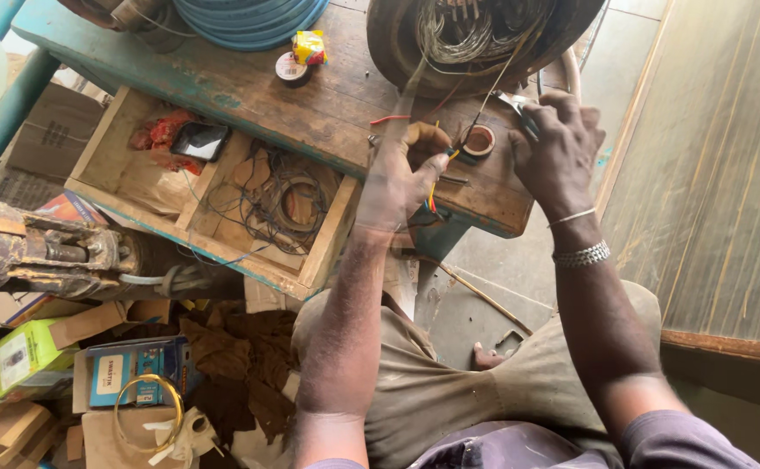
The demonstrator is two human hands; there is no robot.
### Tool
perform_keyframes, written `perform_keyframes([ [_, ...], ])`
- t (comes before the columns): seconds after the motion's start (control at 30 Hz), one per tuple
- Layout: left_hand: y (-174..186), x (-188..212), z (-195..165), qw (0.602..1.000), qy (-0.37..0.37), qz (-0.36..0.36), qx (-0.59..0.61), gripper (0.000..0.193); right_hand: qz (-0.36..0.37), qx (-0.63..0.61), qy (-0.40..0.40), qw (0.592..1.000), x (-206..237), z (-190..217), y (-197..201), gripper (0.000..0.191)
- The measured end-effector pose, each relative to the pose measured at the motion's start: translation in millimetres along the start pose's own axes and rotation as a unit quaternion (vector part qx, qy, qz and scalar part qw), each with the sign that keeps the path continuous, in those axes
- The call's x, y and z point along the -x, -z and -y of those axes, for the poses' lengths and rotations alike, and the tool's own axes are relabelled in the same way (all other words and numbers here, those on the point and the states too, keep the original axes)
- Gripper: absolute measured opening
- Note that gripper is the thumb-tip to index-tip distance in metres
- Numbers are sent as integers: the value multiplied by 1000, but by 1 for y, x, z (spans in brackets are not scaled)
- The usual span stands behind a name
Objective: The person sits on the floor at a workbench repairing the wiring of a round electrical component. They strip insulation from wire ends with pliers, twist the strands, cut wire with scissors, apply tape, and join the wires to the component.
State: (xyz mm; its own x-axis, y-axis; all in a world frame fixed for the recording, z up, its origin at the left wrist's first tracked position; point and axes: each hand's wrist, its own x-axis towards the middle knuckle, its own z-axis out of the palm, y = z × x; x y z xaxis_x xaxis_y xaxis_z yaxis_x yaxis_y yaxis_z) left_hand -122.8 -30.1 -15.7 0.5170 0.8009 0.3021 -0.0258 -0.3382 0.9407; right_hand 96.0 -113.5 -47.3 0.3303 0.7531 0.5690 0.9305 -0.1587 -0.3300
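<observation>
The left hand [406, 169], near the frame's middle, pinches coloured wires [433, 195] at the table [310, 104] edge. The right hand [558, 148] closes its grip on small pliers [517, 108] just above. A slip could nick a finger or cut a strand, since the hands crowd together.

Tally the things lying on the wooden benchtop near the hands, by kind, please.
Tape rolls: 2, a black-and-white roll and a brownish roll
Small yellow and red box: 1
Blue coiled hose: 1
Round wound-wire unit: 1
Total: 5
</observation>
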Motion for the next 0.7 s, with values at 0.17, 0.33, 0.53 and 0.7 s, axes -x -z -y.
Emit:
perform_keyframes([
  [0.17,6,-2,2,998,25,43,-25,21,42,-6,6,999,7,-9,-7,21],
  [0.33,3,-5,5,993,101,49,34,22,57,-61,14,996,10,-30,-10,10],
  [0.53,-1,-1,16,986,138,86,35,15,-22,-58,63,996,15,-23,-13,9],
  [0.7,9,-4,22,978,162,17,128,18,72,-140,143,977,25,21,-10,16],
])
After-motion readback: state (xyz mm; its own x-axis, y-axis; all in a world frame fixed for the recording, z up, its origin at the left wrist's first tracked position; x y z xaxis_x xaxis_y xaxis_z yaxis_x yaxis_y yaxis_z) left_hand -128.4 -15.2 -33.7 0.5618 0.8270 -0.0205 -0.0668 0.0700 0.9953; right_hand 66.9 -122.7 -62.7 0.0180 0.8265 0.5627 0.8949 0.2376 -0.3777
